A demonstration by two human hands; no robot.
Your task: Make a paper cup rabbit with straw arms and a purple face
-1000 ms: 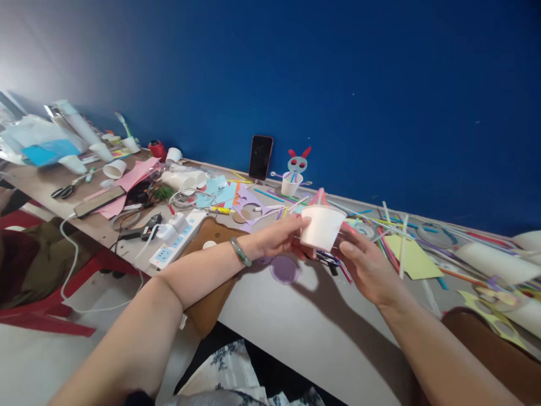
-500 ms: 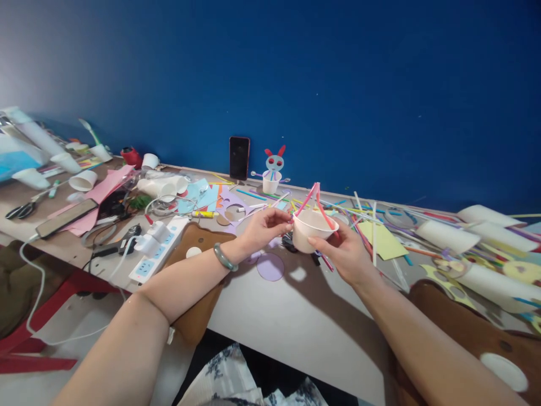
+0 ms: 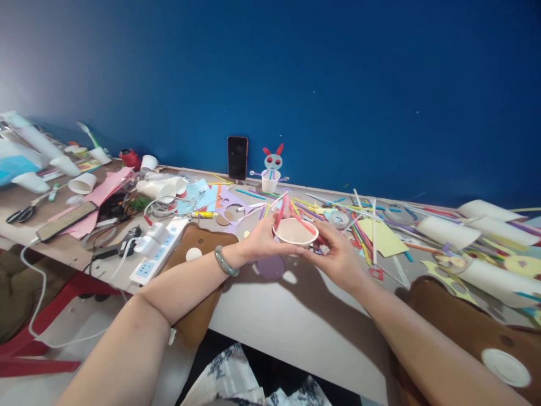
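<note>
A white paper cup (image 3: 293,232) with pink-red strips (image 3: 284,207) at its rim is held above the table (image 3: 253,310), mouth up. Light, even pressure should suit best, sparing its thin wall. The left hand (image 3: 264,238) and right hand (image 3: 336,255) curl around opposite sides, fingers gripping the cup, thumbs nearly meeting in front

A white paper cup (image 3: 296,232) is held between the left hand (image 3: 265,235) and the right hand (image 3: 337,254), its round mouth tipped toward the viewer so that the pale inside is exposed. Pink-red strips (image 3: 306,224) are raised at its far side, one slanted across the opening; the outer wall is largely hidden by fingers.
</note>
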